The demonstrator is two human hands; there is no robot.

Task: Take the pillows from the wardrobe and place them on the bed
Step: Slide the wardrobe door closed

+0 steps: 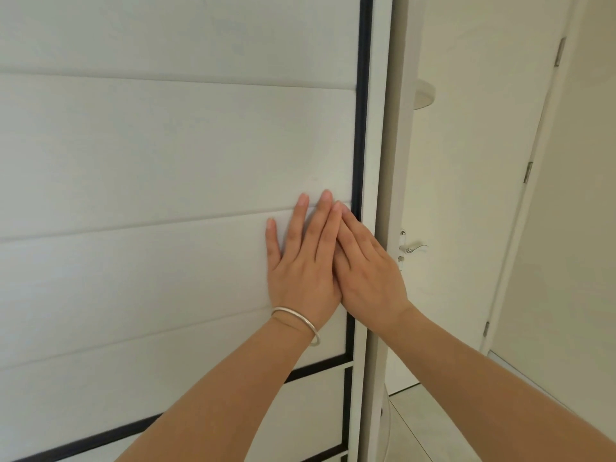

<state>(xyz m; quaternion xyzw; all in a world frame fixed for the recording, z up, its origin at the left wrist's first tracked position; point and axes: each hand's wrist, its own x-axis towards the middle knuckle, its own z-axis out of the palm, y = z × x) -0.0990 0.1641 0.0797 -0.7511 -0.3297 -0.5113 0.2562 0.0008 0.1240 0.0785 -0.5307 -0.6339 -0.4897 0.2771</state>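
A white wardrobe door (166,161) with horizontal panels and a black border strip fills the left of the view. My left hand (301,258), with a silver bangle on the wrist, lies flat on the door near its right edge, fingers spread. My right hand (366,271) also rests flat there, its fingers overlapping the left hand's. Neither hand holds anything. No pillows and no bed are in view; the wardrobe's inside is hidden.
The wardrobe's white side frame (380,195) runs top to bottom just right of my hands. Behind it stands a white room door (466,195) with a lever handle (413,248). Pale floor tiles (426,428) show at the lower right.
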